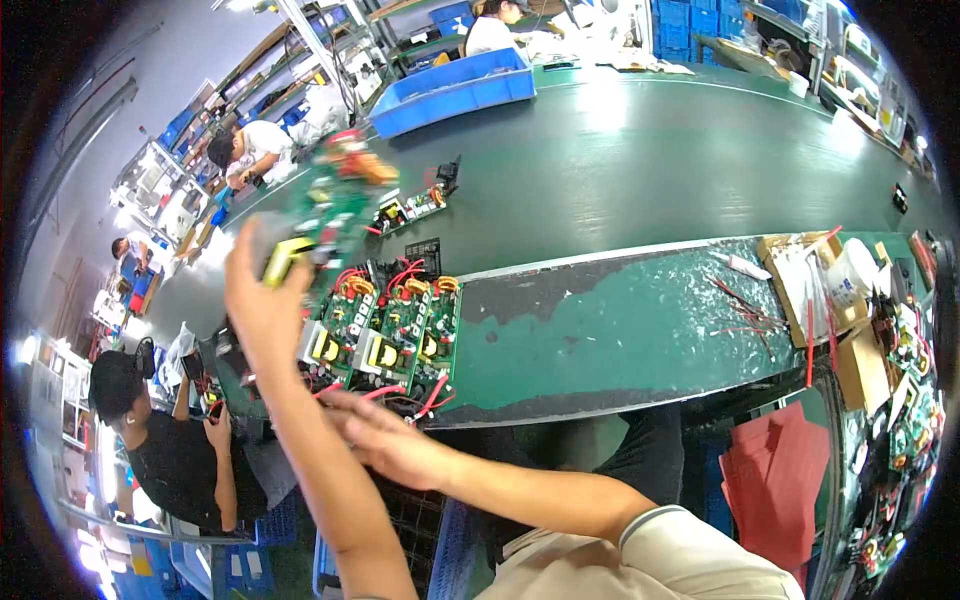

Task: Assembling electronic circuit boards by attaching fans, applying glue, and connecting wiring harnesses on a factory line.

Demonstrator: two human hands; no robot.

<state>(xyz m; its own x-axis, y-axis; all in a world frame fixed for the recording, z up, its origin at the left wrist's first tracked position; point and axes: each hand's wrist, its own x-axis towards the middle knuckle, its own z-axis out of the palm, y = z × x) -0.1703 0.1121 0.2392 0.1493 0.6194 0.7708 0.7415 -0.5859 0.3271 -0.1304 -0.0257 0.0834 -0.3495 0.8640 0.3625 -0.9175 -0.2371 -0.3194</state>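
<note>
The raised board (338, 205), blurred, is above the bench's (590, 350) far left corner, its long axis slanting away and rightward, orange parts at the far end. The left hand (265, 315) pinches its near end. The right hand (395, 445), fingers loosely extended, is by the near left edge, beside upright-lying boards (383, 352) pointing away; contact cannot be told.
</note>
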